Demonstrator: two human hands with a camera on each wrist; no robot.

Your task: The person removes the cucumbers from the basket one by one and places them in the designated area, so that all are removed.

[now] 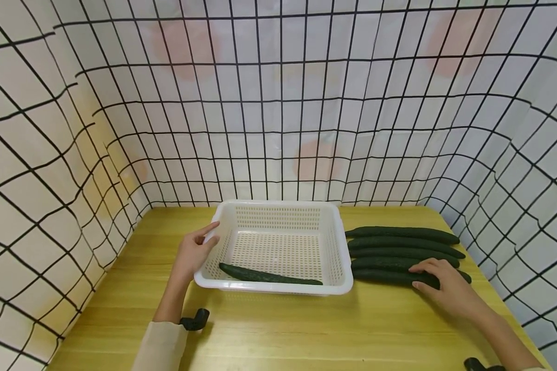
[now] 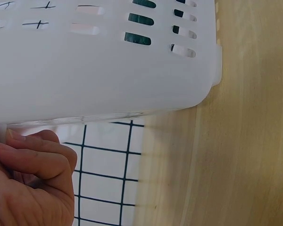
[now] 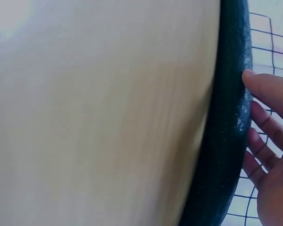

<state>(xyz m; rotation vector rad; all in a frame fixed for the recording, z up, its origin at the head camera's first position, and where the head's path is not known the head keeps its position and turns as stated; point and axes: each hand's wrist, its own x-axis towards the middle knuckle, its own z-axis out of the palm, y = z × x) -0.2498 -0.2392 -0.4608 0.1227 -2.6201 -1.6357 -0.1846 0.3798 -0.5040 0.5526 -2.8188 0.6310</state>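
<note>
A white plastic basket [image 1: 275, 289] with slotted sides stands mid-table, and one cucumber [image 1: 269, 275] lies along its near wall inside. My left hand [image 1: 195, 252] grips the basket's left rim; the left wrist view shows curled fingers [image 2: 37, 160] right at the basket wall [image 2: 85, 89]. Several dark green cucumbers [image 1: 399, 239] lie side by side right of the basket. Over the nearest cucumber [image 1: 385, 276] is my right hand [image 1: 447, 288], thumb and fingers spread across it. In the right wrist view the thumb [image 3: 266, 87] touches the top edge of that cucumber [image 3: 221, 122], with fingertips just behind.
Black wire grid panels [image 1: 283, 103] enclose the back and both sides of the yellow wooden table [image 1: 278, 335]. A pale patterned sheet [image 1: 255, 46] hangs behind the grid. The row's left ends lie close to the basket's right wall.
</note>
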